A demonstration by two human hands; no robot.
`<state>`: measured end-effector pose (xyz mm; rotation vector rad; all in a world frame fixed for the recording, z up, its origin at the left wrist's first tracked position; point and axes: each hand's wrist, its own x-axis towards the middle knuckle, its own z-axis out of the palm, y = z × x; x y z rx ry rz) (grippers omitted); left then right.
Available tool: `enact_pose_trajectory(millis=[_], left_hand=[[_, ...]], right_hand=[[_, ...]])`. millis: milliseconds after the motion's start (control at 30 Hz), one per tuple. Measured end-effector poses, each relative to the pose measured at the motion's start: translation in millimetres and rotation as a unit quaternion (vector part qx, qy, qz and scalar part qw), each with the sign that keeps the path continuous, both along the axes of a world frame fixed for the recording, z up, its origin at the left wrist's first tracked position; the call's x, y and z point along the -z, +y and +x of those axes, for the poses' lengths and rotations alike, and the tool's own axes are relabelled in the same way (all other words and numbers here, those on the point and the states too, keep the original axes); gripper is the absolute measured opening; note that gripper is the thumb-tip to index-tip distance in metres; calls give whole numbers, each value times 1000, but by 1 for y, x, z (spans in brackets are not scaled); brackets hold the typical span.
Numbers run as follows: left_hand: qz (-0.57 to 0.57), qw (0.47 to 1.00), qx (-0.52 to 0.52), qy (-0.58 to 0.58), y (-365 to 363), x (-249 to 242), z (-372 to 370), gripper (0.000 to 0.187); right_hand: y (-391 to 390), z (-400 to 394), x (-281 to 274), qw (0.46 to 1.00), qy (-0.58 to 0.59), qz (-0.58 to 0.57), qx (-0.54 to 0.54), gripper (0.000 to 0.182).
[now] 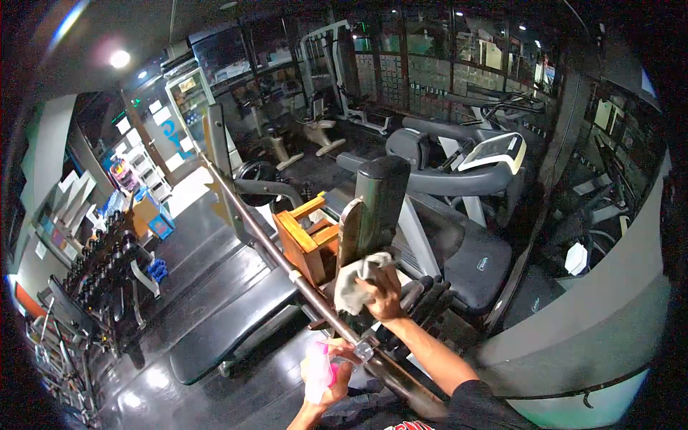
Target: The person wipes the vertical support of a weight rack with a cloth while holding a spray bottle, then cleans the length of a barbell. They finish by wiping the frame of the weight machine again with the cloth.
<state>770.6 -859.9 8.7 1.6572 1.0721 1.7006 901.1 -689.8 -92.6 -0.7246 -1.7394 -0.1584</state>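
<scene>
My right hand (385, 295) is closed around a crumpled light-grey cloth (352, 288). The cloth lies against the lower part of an upright black padded roller (381, 197) on a gym machine. In my left hand (338, 383) is a white and pink spray bottle (317, 371), held low beside a long metal bar (265, 240). The bar runs diagonally past both hands, with a clear fitting (365, 350) on it close to my left fingers. Behind the bar stands a brown wooden box (297, 247), left of the cloth.
A black padded bench (233, 315) lies to the left of the bar. A treadmill (459, 251) stands behind the roller on the right. Dumbbells on a rack (107, 254) line the far left, near a cardboard box (149, 215). Exercise bikes (322, 132) stand at the back.
</scene>
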Motion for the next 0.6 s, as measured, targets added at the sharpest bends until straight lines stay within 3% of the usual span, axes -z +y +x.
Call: enact_pose_trajectory(millis=[33, 200, 233, 267, 333, 400, 467, 533, 600], left_hand=[[69, 997, 2, 40, 4, 8, -5, 28], [46, 998, 37, -5, 3, 17, -6, 33], [36, 998, 46, -13, 3, 18, -6, 33], [37, 998, 47, -12, 2, 16, -5, 33], [-26, 999, 47, -6, -1, 10, -3, 31], [24, 998, 37, 33, 5, 11, -8, 28], [71, 994, 28, 72, 5, 11, -10, 35], [39, 998, 29, 40, 2, 9, -7, 33], [45, 998, 29, 18, 3, 10, -5, 30]], right_hand=[[-8, 4, 4, 998, 39, -36, -13, 47], [-3, 10, 31, 952, 245, -178, 54, 42], [4, 16, 35, 956, 226, -165, 92, 43], [11, 20, 39, 899, 300, -317, 44, 42], [37, 28, 34, 875, 375, -285, 109, 37], [118, 58, 95, 704, 639, -310, -24, 27], [58, 47, -82, 853, 507, -118, 11, 31], [66, 56, -115, 879, 439, -181, -54, 31], [94, 46, -111, 921, 354, -136, -93, 31]])
